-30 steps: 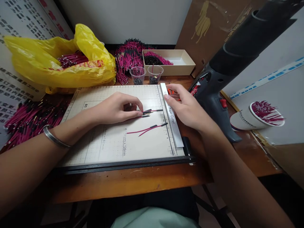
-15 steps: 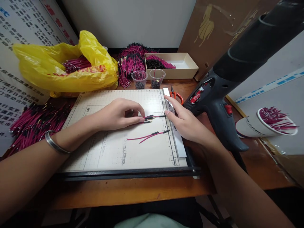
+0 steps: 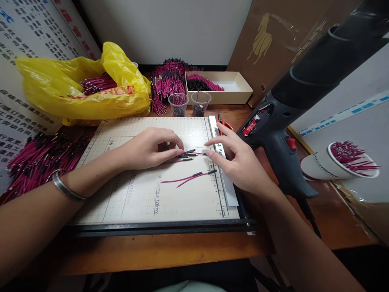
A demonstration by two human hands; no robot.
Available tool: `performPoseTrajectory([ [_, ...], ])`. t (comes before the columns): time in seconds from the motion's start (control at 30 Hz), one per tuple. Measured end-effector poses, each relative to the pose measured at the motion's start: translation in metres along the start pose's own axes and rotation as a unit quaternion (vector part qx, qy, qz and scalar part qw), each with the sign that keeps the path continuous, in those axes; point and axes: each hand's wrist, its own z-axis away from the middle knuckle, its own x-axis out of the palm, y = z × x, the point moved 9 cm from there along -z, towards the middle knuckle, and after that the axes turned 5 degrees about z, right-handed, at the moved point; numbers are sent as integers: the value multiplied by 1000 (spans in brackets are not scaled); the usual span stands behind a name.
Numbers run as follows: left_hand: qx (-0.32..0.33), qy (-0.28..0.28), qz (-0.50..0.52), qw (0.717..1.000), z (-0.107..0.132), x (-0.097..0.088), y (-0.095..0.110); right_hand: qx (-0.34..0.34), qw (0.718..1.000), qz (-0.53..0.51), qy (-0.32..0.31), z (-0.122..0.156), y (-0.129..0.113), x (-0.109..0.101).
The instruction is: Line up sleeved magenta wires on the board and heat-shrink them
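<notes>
Magenta wires (image 3: pixel 185 177), yellow bag (image 3: pixel 75 89)

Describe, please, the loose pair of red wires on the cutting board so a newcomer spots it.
Find the gridded cutting board mid-desk. Nearer its front edge than the left hand, which pins other wires, lies the loose pair. Unlike those, it lies uncovered, splayed in a V.

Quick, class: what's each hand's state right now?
Left hand: closed, pinning wires to the board.
Right hand: open, holding nothing, beside the wire ends.
</notes>
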Motion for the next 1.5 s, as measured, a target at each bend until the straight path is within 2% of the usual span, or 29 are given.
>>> performPoseTrajectory([
  [0.17, -18, -2, -7, 1000, 1, 1, -4, 1, 1000, 14, -8, 0, -1, 3],
  [0.47, -31, 13, -3, 999, 0, 0, -5, -12, 1000, 11, 16, -4, -5, 0],
  [0.87, 20, 50, -12, 998, 1, -5, 5, -70, 996, -19, 52, -6, -12, -2],
  [0.97, 21, 74, -26, 997, 1, -7, 3, -50, 997, -20, 47, -10, -9, 2],
  [1.13, -13, 100, -72, 992, 1, -12, -6, -35, 998, -20, 43, -12, -7, 3],
  [1.33, -29, 87, -66, 994, 1, -13, -7, -25, 999, -10, 38, -8, -4, 1],
  [1.5, -20, 68, -49, 996, 0, -9, -6, -15, 1000, 3, -17, -6, -6, 11],
])
